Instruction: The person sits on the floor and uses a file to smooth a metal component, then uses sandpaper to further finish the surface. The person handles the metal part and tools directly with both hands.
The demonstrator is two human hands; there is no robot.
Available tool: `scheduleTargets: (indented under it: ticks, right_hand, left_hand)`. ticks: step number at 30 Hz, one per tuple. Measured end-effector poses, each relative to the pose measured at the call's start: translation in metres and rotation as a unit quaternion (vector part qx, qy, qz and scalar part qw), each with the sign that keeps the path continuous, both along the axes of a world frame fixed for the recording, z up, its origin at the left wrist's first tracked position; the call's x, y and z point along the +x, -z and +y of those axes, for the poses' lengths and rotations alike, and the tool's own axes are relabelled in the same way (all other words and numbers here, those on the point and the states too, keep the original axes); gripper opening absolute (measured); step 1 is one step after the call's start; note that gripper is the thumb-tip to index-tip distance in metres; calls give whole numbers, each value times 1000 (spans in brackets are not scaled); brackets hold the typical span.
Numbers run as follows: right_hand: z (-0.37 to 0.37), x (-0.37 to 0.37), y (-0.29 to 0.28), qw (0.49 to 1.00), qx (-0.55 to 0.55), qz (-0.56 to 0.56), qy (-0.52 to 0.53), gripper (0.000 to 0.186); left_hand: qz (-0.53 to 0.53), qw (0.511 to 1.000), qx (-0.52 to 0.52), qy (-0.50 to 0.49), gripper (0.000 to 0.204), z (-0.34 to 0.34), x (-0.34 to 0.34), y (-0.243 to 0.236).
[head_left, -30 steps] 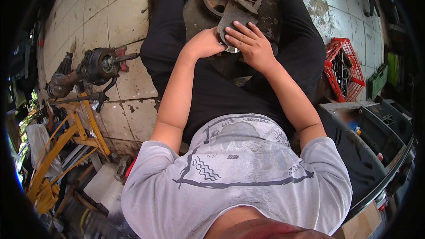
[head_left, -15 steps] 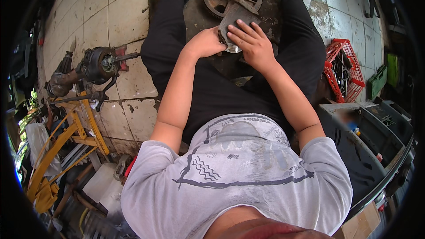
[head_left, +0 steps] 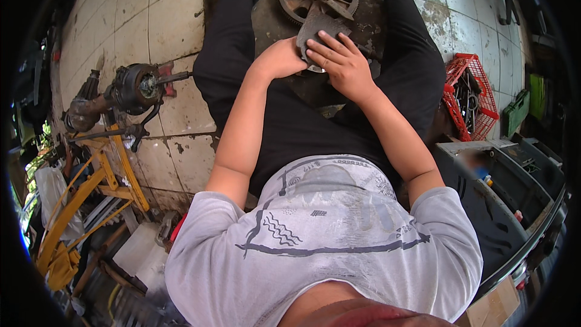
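Between my knees a dark grey, rough sheet that looks like sandpaper [head_left: 319,23] lies over a metal part, whose shiny curved edge [head_left: 315,68] shows beneath it. My left hand [head_left: 280,59] is closed at the left side of this part, its fingertips hidden under the sheet. Flat on top of the sheet rests my right hand [head_left: 346,66], fingers stretched out and a little apart, thumb hidden. Just beyond the sheet, a rusty toothed wheel [head_left: 295,1] with spokes lies on the floor, a flat metal bar across its hub.
Left of my leg stands a greasy axle housing [head_left: 134,89] by a yellow metal frame [head_left: 115,160]. To the right are a red plastic basket [head_left: 488,122] of tools, a green case [head_left: 516,111] and a large grey toolbox [head_left: 463,191]. Worn tiles [head_left: 175,24] cover the floor.
My right hand and the sheet have shifted slightly left and toward the near side, with the sheet turned a little. My left hand stays in about the same place.
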State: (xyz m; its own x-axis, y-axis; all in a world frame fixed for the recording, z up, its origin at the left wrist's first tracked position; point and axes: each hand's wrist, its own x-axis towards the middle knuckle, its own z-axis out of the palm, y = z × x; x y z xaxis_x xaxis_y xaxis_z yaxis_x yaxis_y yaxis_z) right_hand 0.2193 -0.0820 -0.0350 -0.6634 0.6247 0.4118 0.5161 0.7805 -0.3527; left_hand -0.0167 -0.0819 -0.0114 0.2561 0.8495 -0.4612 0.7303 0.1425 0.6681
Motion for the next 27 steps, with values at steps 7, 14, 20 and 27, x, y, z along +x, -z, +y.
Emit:
scheduleTargets:
  ticks: [7, 14, 20, 27]
  right_hand:
    - [2, 2, -5, 999, 12, -11, -30, 52]
    - [4, 2, -6, 999, 9, -10, -46, 48]
    - [5, 2, -7, 1000, 13, -8, -27, 48]
    - [5, -1, -5, 1000, 6, -8, 20, 50]
  left_hand:
    - [-31, 999, -20, -18, 63, -2, 2, -12]
    - [-3, 1000, -30, 4, 78, 1, 0, -1]
    - [-12, 999, -40, 9, 72, 2, 2, -1]
    - [1, 1000, -10, -7, 70, 1, 5, -11]
